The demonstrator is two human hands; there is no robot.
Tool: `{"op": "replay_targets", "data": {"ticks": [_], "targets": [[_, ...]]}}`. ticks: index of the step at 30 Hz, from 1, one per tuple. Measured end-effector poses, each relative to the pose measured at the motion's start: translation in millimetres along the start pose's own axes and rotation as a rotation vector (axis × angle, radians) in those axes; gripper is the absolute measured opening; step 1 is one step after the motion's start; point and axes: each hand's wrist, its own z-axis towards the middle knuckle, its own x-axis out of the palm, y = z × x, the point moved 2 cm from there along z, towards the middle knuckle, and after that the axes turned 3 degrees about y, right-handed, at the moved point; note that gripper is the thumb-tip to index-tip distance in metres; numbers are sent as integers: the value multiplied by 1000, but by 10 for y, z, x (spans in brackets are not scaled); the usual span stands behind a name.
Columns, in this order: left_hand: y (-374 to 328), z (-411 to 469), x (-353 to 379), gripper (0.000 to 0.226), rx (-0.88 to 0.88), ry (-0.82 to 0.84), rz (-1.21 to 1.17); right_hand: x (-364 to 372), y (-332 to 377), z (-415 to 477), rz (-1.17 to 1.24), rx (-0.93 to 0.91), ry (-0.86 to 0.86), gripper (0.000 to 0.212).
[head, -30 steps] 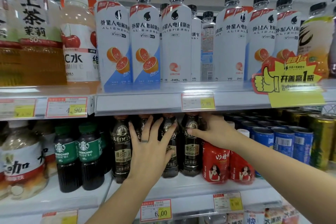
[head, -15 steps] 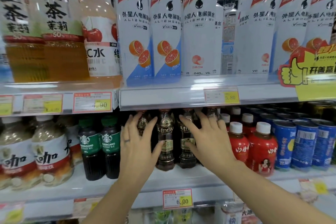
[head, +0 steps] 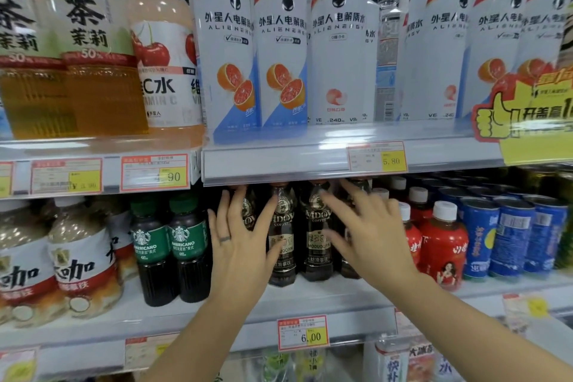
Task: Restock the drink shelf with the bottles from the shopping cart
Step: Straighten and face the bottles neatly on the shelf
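Note:
Several dark brown coffee bottles [head: 316, 236] with gold labels stand in a row on the middle shelf [head: 310, 295], under the upper shelf's edge. My left hand [head: 238, 245] is spread with straight fingers in front of the leftmost coffee bottles and covers most of one. My right hand [head: 369, 236] is spread the same way in front of the rightmost coffee bottles, fingers pointing up and left. Two coffee bottles show between the hands. Neither hand grips anything. The shopping cart is out of view.
Green-capped Americano bottles [head: 170, 245] stand left of the coffee; red bottles [head: 440, 242] and blue cans [head: 514, 236] stand to its right. White electrolyte water bottles [head: 282, 46] fill the upper shelf. A price tag [head: 304, 333] hangs on the middle shelf's front edge.
My right hand came off the coffee bottle it held at the right and now lies open in front of the row. The view shifted left and closer.

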Motion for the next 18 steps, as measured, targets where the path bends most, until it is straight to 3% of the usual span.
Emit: {"op": "replay_targets", "data": {"ticks": [3,6,10,18], "targets": [[-149,-89,-18,75,216,-17,109,-128,-304,-55,101,147,-89,40],[-341,-87,45,89,358,49,206,-81,-462,28,102,239,97,58],[-434,8,168,113,378,160,297,-49,-457,142,181,233,304,80],[-370,19,311,123,383,196,355,-27,-467,179,125,181,282,84]]}}
